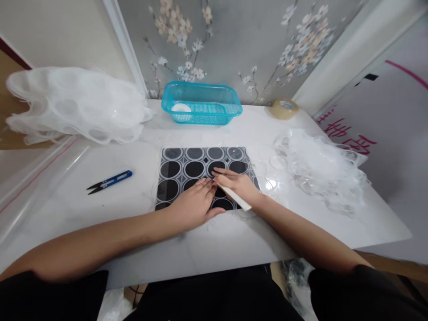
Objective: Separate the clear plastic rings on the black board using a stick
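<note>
A black sheet with rows of grey-ringed circles (170, 169) lies on the white table under both hands. My left hand (194, 203) rests flat on it, fingers stretched out and thumb apart. Gripped in my right hand (241, 185) is a flat white strip (236, 199), slanting down to the right. Its upper end is covered by the fingers, close to my left fingertips. Clear film with round outlines seems to lie over and around the sheet, though its edges are hard to make out.
Blue thread snips (110, 182) lie left of the sheet. Behind stands a turquoise basket (202, 118) holding a white round thing, with a tape roll (283, 108) to its right. Translucent ringed sheets (80, 104) fill the back left; clear plastic scraps (321, 165) heap at right.
</note>
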Motion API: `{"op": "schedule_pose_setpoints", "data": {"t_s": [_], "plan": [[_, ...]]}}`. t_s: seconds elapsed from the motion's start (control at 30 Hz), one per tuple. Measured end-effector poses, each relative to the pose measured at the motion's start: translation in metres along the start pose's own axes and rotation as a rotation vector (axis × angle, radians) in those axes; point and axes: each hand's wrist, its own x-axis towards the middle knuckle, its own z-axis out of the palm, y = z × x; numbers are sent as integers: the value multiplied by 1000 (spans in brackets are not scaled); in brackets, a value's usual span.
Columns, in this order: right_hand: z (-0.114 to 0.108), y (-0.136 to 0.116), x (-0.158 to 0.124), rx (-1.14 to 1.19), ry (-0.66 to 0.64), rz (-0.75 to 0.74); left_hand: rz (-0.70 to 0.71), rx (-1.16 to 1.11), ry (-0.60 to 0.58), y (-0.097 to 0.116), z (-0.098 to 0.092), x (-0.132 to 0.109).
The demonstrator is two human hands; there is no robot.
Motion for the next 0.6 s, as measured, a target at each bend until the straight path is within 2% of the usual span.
{"op": "schedule_pose_setpoints", "data": {"t_s": [0.1,0.2,0.27,0.33,0.4,0.43,0.47,0.5,0.57,0.6], "plan": [[-1,-1,4,-90,-38,-35,-20,-73,-32,-1,-7,3],[-18,14,23,-149,49,-9,-38,-129,-48,-2,-13,3],[-40,34,41,-164,206,118,-52,-158,-53,-3,-15,2],[-68,52,58,-125,491,364,-51,-198,-75,-6,-16,0],[-92,60,67,53,776,595,-54,-258,-88,-11,-21,-1],[-99,59,68,222,844,681,-62,-292,-67,-14,-25,0],[-103,53,65,432,843,743,-69,-326,-20,-18,-30,1],[-103,45,61,658,780,784,-76,-357,55,-21,-36,2],[-94,23,49,1050,528,821,-103,-414,243,-28,-49,7],[-88,11,43,1172,423,827,-126,-445,320,-31,-55,10]]}}
